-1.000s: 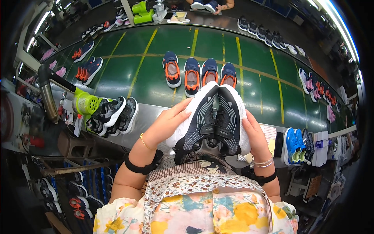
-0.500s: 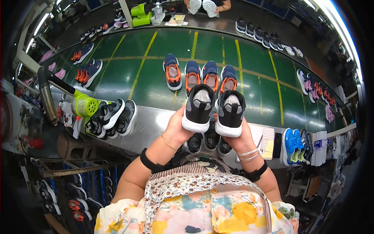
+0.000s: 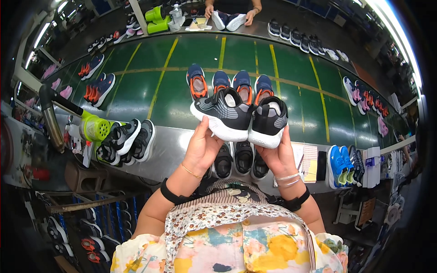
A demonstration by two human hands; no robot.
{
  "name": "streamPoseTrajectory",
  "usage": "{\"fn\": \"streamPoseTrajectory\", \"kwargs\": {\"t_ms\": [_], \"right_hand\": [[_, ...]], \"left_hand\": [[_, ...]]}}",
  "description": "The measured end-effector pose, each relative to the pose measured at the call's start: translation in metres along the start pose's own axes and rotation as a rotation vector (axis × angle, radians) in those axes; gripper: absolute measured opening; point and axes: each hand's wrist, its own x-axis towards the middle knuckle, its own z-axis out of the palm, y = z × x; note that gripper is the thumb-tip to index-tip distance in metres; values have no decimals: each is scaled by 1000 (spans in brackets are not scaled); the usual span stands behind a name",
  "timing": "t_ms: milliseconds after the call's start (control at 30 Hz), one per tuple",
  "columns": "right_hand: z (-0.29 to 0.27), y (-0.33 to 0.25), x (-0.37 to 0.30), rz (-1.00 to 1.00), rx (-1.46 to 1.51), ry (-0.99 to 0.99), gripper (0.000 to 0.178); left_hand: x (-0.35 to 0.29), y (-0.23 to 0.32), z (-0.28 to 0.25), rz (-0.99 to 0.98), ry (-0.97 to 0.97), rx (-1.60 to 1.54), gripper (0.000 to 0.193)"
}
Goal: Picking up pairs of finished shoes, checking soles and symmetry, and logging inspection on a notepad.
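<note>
My left hand (image 3: 200, 148) is closed on a black and grey sneaker (image 3: 219, 117) with a white sole, turned so its side faces me and its toe points left. Its mate, another black sneaker (image 3: 268, 119), is held from below by my right hand (image 3: 280, 157), heel toward me. The two shoes touch at their heels, held up above the bench edge. Beneath them stand several black shoes (image 3: 244, 159), partly hidden. Just beyond, navy shoes with orange lining (image 3: 197, 82) rest on the green conveyor belt (image 3: 170, 98).
At left, a green hot-air blower (image 3: 96, 126) stands beside black sneakers (image 3: 144, 141). Papers (image 3: 309, 161), a dark phone (image 3: 321, 165) and blue shoes (image 3: 337, 168) lie to the right. Across the belt, a co-worker's hands (image 3: 249, 18) hold a pair of shoes (image 3: 227, 20).
My left hand has swung its sneaker from heel-on to side-on, toe out to the left. The right shoe has tilted slightly. Across the belt, the co-worker's shoes have turned from soles to sides.
</note>
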Motion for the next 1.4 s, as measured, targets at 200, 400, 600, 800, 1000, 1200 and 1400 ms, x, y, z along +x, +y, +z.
{"fn": "streamPoseTrajectory", "kwargs": {"t_ms": [200, 400, 600, 800, 1000, 1200, 1400], "right_hand": [[-26, -16, -9, -259, -202, 49, 27], [-13, -10, -14, -348, -263, 69, 26], [-16, -9, -14, -381, -265, 96, 25], [-15, -10, -14, -376, -267, 92, 24], [-15, -10, -14, -378, -263, 72, 24], [-15, -9, -13, -372, -237, 84, 24], [-13, -9, -14, -366, -239, 65, 24]], "left_hand": [[-14, 17, 4, 237, 32, 156, 32], [-17, 16, 9, 271, 61, 200, 44], [-18, 14, 13, 275, 61, 197, 44], [-19, 15, 12, 261, 51, 186, 42], [-20, 14, 15, 261, -3, 182, 39], [-20, 14, 14, 248, -16, 172, 38], [-20, 14, 15, 254, -7, 168, 36]]}}
